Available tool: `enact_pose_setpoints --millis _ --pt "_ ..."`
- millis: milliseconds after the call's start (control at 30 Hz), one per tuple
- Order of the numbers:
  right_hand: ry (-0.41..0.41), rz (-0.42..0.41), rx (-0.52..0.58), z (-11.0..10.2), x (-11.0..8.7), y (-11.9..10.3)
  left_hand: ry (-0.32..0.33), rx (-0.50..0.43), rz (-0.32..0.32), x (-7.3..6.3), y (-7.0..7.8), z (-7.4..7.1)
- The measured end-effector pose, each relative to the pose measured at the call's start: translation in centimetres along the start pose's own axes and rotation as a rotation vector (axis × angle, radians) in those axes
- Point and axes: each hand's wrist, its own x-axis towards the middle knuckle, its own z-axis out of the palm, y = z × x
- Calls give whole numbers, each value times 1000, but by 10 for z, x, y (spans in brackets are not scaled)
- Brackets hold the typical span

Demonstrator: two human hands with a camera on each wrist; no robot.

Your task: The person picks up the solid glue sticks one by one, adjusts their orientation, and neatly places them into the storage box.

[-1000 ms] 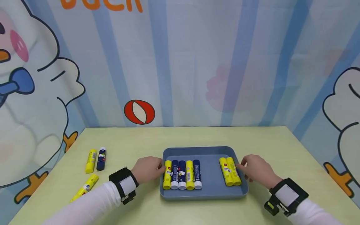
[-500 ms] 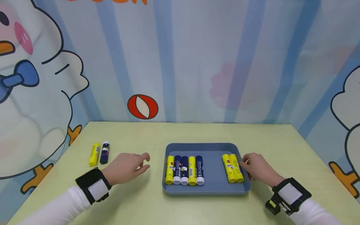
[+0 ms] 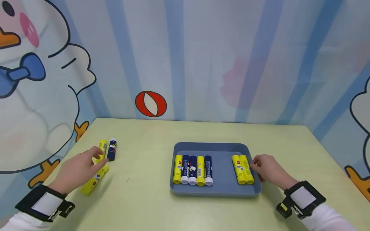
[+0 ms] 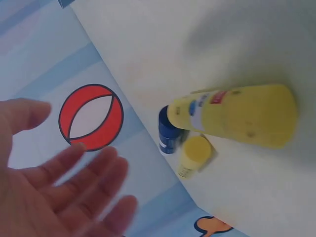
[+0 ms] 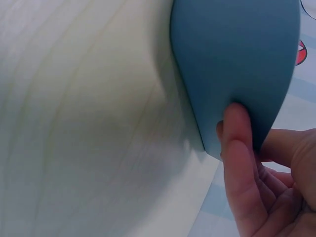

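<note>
Left hand [image 3: 77, 169]: fingers spread, holding nothing, close by the front yellow stick [image 3: 93, 183], which lies slantwise on the table [image 3: 141, 205]; I'd pinch it round the middle, clear of the blue stick [image 3: 111, 150] behind.
Right hand [image 3: 268, 170]: pinches the right end of the tray [image 3: 215, 192]; a light, steady hold seems best.
Tray floor: bare between the row of five [image 3: 192, 170] and the pair [image 3: 242, 169].
Table: open from left hand to tray; its left edge runs near the loose sticks.
</note>
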Motion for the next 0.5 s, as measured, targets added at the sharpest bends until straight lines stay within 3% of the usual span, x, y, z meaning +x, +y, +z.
enact_pose_setpoints --millis 267,367,500 --pt "-9 14 3 -1 1 1 -242 40 -220 -8 -17 14" --pt "-12 16 4 0 1 1 -262 38 -245 -9 -19 22" --pt "-5 3 -4 -1 0 2 -239 40 -260 -7 -17 30"
